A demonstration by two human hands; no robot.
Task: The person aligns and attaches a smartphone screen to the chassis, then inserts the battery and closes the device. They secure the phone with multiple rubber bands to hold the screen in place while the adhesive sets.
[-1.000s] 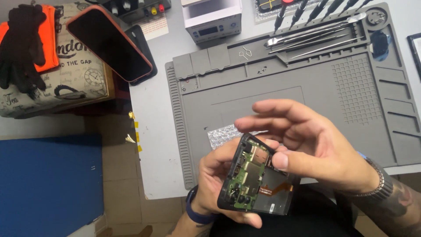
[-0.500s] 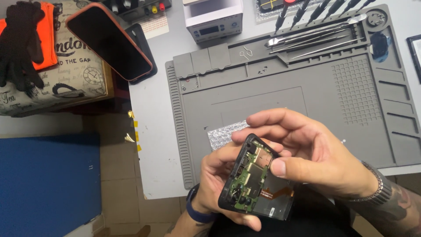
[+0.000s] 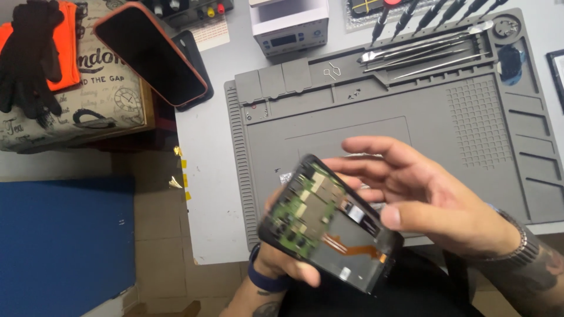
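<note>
Our left hand (image 3: 288, 258) grips the opened phone (image 3: 329, 232) from beneath, fingers curled round its lower edge, so the exposed green boards and the orange flex ribbon face up. Our right hand (image 3: 435, 202) is spread open beside it, grasping nothing, with only the thumb resting near the phone's right edge. We hold the phone in the air over the front edge of the grey repair mat (image 3: 376, 111), partly beyond the near edge of the white bench (image 3: 202, 176).

The risk we see is a slip: with one hand carrying it off the bench edge, a loosened grip could drop it to the floor. The thumb could also press or snag the flex ribbon, and bare fingertips might smear the contacts.

The tools (image 3: 423, 53) lie along the mat's far edge; a second phone (image 3: 150, 56) rests at the bench's far left corner.
</note>
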